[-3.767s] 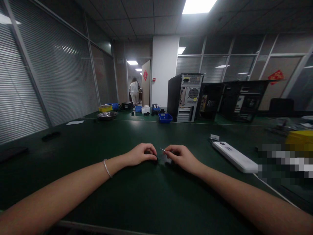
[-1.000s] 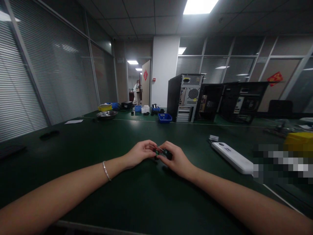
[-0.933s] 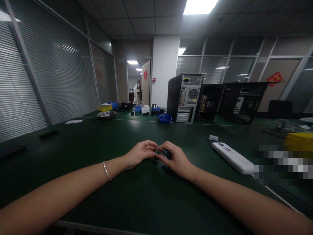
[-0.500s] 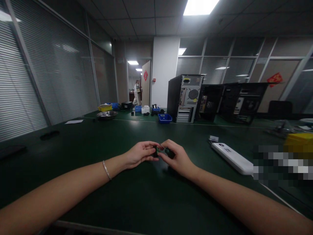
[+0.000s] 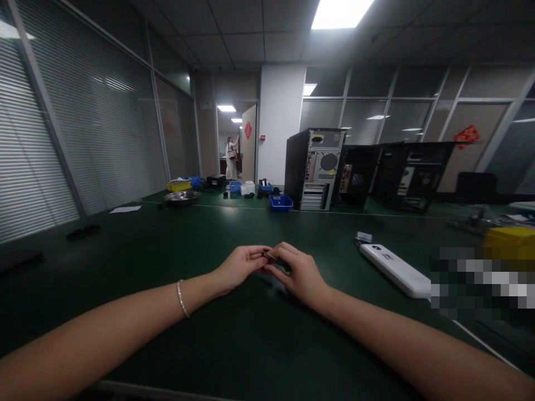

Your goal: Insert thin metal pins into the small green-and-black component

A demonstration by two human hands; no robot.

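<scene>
Two hands, one tiny part

Both hands meet over the middle of the green table (image 5: 234, 345). The left hand (image 5: 240, 266) and the right hand (image 5: 298, 273) are curled shut, and their fingertips pinch one small dark part (image 5: 268, 257) between them. It sits just above the table top and is too small to tell what it is.

To do this bit well, I think it helps to rest the wrists on the table, squeeze softly, and keep the part low — if it slips, it will not roll far.

Now the boxes and bowls, all far back on the table. A small blue bin (image 5: 280, 203) sits beside the open computer tower (image 5: 316, 168). A metal bowl (image 5: 181, 197) and a yellow tray (image 5: 178, 185) sit to the left — I cannot see what is inside any of them. A long white device (image 5: 395, 270) lies to the right of the hands.
</scene>
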